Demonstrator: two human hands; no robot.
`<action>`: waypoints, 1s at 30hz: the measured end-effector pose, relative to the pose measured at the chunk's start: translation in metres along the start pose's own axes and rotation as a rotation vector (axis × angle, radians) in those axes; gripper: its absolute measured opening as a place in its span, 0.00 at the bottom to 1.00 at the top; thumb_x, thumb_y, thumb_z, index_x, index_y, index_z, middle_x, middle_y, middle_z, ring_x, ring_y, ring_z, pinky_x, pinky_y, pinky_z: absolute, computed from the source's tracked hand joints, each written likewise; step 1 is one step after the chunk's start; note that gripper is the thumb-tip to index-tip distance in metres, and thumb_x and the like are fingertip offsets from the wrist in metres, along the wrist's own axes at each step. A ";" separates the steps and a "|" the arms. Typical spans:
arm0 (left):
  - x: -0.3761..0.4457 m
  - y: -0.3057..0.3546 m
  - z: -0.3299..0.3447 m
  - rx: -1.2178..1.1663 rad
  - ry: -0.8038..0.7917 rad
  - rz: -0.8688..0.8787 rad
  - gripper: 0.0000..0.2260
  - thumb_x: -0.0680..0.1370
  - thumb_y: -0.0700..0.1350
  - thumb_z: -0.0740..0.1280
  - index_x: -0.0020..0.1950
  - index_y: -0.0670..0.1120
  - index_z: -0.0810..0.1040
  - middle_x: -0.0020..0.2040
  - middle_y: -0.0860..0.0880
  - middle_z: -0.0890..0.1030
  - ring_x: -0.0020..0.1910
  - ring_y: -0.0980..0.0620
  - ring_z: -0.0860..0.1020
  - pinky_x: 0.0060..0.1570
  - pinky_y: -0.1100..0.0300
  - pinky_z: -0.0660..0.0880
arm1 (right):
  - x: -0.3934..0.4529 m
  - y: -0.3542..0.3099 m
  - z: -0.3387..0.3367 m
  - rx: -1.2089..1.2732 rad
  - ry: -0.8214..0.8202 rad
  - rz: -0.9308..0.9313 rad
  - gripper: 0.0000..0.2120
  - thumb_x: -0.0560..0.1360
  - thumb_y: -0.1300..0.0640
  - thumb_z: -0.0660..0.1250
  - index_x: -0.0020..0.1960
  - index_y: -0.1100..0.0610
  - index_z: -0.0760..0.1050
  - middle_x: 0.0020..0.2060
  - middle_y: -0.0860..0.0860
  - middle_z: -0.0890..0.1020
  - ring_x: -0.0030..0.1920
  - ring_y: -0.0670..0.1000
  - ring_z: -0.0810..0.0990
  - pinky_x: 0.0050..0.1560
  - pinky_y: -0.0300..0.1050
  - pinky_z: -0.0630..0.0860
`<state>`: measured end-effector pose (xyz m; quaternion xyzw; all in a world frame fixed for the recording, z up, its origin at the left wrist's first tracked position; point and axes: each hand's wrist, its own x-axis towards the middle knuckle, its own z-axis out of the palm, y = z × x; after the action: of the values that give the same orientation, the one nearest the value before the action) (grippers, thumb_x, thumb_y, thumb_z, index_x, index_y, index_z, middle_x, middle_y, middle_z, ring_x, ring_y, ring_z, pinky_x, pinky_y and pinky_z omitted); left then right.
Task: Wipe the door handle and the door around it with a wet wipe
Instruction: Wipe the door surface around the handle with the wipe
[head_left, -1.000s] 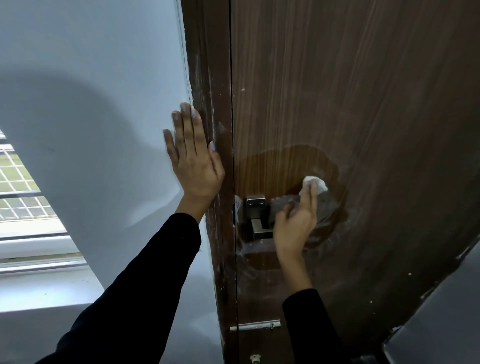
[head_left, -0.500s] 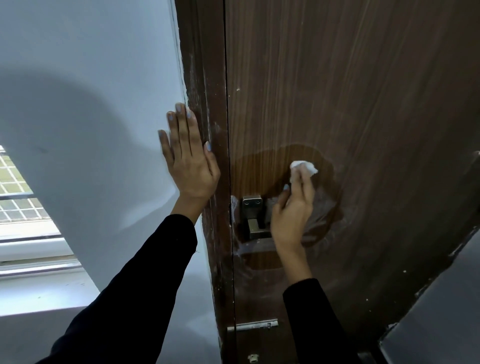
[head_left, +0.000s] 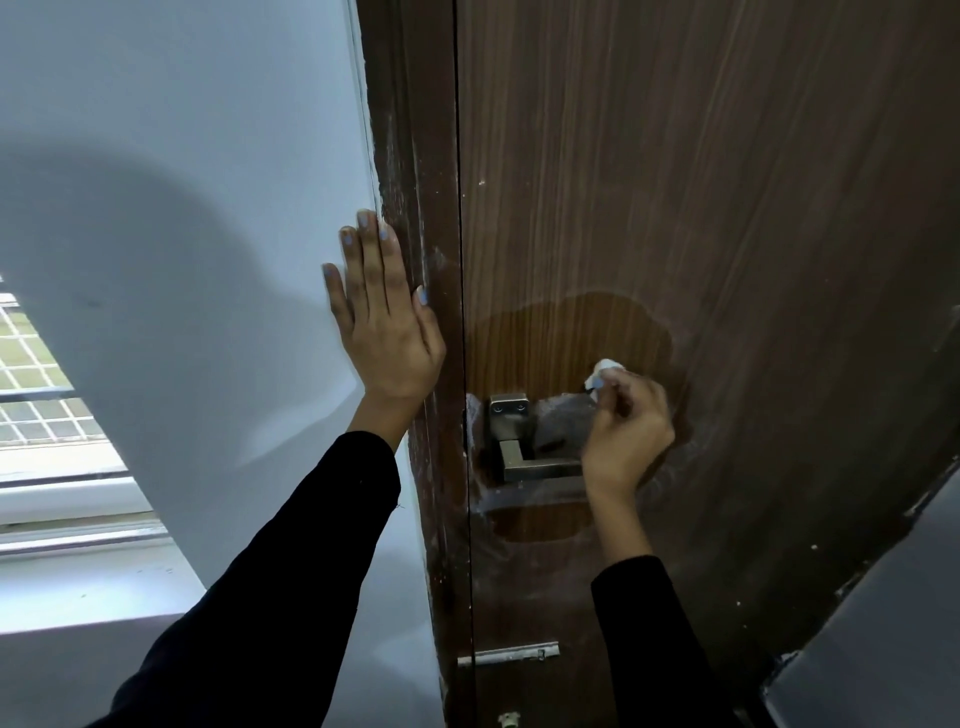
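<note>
Mostly hidden in the right hand's (head_left: 626, 426) grip, the wet wipe (head_left: 601, 371) apparently touches the door (head_left: 727, 208).

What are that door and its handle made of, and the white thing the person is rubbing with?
The door looks like dark wood or wood-grain laminate: vertical streaks, a slight sheen, darker where wet. The door handle looks like brushed metal, grey and square-edged with dull reflections. The wet wipe, bunched in the right hand, seems soft white non-woven cloth or paper.
</note>
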<state>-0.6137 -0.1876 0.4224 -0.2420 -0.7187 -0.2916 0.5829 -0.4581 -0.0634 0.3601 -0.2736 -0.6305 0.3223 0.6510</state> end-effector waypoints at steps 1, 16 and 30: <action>0.000 0.000 0.000 -0.002 -0.001 -0.001 0.24 0.81 0.47 0.50 0.76 0.40 0.56 0.75 0.39 0.62 0.75 0.41 0.57 0.75 0.51 0.43 | 0.004 0.000 0.000 0.010 0.038 0.062 0.08 0.71 0.71 0.67 0.47 0.63 0.80 0.46 0.56 0.80 0.47 0.53 0.80 0.50 0.45 0.77; -0.001 0.001 -0.002 -0.017 -0.006 -0.001 0.25 0.80 0.46 0.52 0.75 0.39 0.56 0.75 0.38 0.62 0.75 0.42 0.57 0.75 0.50 0.44 | -0.008 -0.029 0.020 0.125 -0.065 0.155 0.07 0.73 0.65 0.68 0.51 0.59 0.79 0.50 0.53 0.77 0.45 0.48 0.80 0.45 0.35 0.77; -0.002 -0.004 -0.001 -0.028 0.001 0.028 0.25 0.79 0.45 0.53 0.75 0.38 0.57 0.75 0.38 0.62 0.76 0.43 0.56 0.75 0.48 0.46 | -0.046 -0.053 0.041 -0.093 -0.405 -0.396 0.12 0.67 0.73 0.68 0.47 0.63 0.81 0.46 0.56 0.82 0.47 0.54 0.79 0.51 0.45 0.78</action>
<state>-0.6150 -0.1910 0.4198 -0.2600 -0.7107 -0.2939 0.5839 -0.4946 -0.1349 0.3728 -0.1047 -0.8031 0.2077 0.5486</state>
